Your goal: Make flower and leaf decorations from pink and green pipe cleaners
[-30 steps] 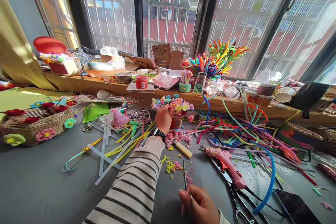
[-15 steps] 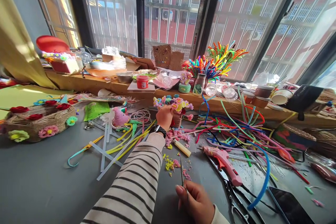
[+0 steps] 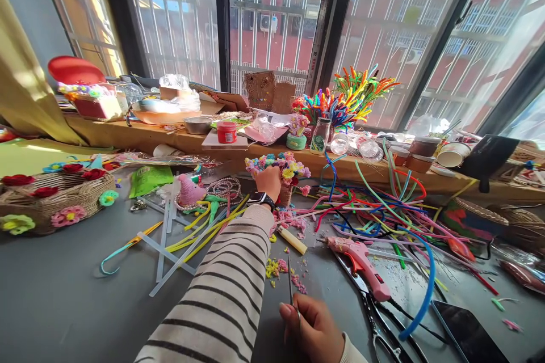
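My left hand (image 3: 268, 182), in a striped sleeve with a watch at the wrist, reaches to a small woven pot (image 3: 284, 195) filled with crocheted flowers (image 3: 293, 168). Its fingers are drawn together at the flowers; their tips and whatever they pinch are hidden. Low in the middle, my right hand (image 3: 317, 329) is closed on small scissors (image 3: 290, 281), the thin blade pointing up and away. Between the hands lie pink yarn bits (image 3: 293, 221), a cream-coloured stick (image 3: 293, 240) and yellow and pink scraps (image 3: 275, 266).
To the right are a pink glue gun (image 3: 361, 266), large black scissors (image 3: 370, 306), a phone (image 3: 466, 332) and tangled coloured stems (image 3: 378, 210). Glue sticks (image 3: 162, 252) and a flowered basket (image 3: 91, 195) are at left. Jars and a red tub (image 3: 226, 131) stand on the ledge behind.
The whole view has shifted slightly, with most things a little further left. My left hand has turned slightly at the flowers. My right hand keeps its hold on the small scissors.
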Action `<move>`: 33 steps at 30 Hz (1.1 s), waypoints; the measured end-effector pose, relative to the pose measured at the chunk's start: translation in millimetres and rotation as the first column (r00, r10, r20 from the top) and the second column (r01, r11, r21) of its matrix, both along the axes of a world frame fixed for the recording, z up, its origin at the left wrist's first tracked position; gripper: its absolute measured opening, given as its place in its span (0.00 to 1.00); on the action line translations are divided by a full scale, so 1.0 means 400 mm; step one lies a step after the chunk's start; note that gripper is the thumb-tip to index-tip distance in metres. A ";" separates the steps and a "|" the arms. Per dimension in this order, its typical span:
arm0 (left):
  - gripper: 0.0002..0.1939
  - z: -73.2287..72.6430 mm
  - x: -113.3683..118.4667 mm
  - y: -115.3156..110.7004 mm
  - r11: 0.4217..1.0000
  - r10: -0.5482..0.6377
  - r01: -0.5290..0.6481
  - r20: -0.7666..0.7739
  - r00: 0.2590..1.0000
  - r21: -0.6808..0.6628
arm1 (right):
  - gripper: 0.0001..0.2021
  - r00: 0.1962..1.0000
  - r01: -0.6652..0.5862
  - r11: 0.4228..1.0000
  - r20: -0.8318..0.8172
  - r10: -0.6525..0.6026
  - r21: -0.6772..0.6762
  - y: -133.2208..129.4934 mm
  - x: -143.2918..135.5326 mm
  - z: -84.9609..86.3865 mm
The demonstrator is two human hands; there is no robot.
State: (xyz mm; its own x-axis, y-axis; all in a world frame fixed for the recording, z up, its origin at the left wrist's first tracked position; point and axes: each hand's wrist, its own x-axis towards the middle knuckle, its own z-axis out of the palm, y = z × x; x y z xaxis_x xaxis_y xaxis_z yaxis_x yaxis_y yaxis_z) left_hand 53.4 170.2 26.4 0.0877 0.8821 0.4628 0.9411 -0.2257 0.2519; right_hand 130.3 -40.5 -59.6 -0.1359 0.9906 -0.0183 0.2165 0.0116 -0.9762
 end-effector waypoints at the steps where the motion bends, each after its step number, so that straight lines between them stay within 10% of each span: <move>1: 0.13 0.000 0.000 0.001 1.000 0.003 -0.003 0.001 1.000 -0.002 | 0.24 1.000 0.000 1.000 -0.006 0.000 -0.005 0.001 0.000 -0.002; 33: 0.14 -0.045 -0.022 -0.011 1.000 -0.027 0.027 0.047 0.999 -0.009 | 0.23 0.997 -0.032 0.999 0.078 0.030 0.026 -0.006 0.000 0.019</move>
State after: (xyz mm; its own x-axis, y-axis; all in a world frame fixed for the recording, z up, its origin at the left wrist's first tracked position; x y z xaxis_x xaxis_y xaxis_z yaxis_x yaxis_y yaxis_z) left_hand 44.6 166.0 8.3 0.0903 0.8841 0.4585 0.9218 -0.2485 0.2975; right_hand 130.1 -42.7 -52.1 -0.1656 0.9862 -0.0034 0.2906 0.0455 -0.9558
